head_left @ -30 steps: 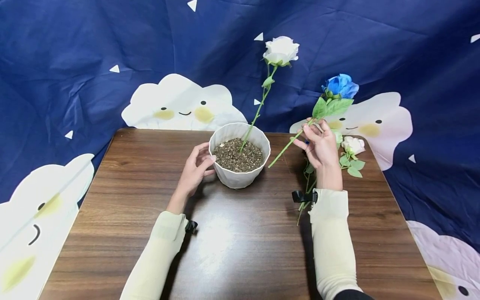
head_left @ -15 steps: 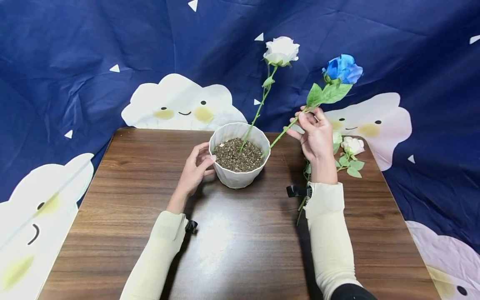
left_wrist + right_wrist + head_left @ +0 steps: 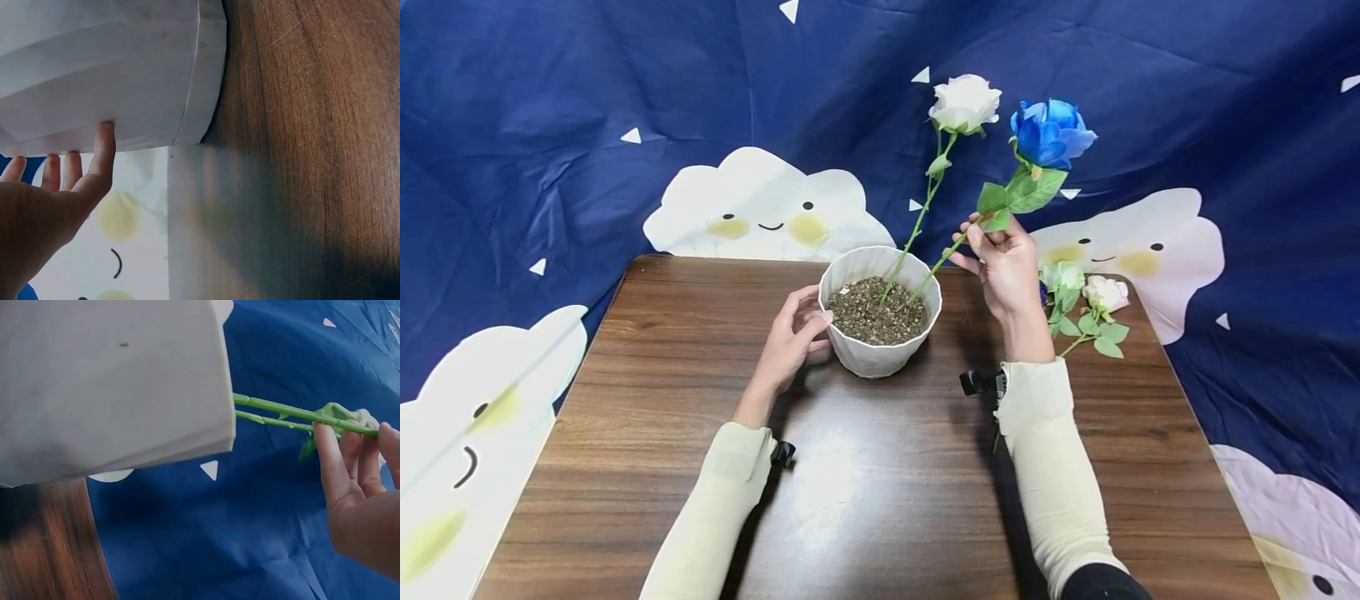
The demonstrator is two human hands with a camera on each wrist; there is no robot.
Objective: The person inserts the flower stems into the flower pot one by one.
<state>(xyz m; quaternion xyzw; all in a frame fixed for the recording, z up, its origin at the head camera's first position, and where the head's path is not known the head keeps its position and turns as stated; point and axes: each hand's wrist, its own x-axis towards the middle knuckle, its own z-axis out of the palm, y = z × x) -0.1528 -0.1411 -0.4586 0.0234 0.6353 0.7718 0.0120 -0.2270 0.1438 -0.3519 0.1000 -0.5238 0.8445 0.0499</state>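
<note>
A white faceted flower pot [image 3: 880, 360] filled with dark soil [image 3: 876, 312] stands near the table's back edge. My left hand [image 3: 790, 333] rests against its left side, thumb and fingertips touching the wall; the left wrist view shows those fingers [image 3: 105, 150] fairly straight. A white rose [image 3: 964, 104] stands in the soil, leaning right. With thumb and fingers, my right hand [image 3: 1011, 267] pinches the green stem [image 3: 287, 411] of a blue rose [image 3: 1051, 133] below its leaves. That stem slants down inside the pot and its lower end meets the soil; how deep it goes is hidden.
Right of my right forearm, more roses lie on the wooden table [image 3: 662, 375], among them a pale pink rose [image 3: 1105, 292] and a whitish one [image 3: 1062, 275]. My arm partly covers them. A dark blue cloth [image 3: 587, 100] with clouds hangs behind the table.
My right hand has moved up and left, bringing the blue rose from beside the pot over its rim until the stem's end reaches the soil. The left hand and pot have stayed put.
</note>
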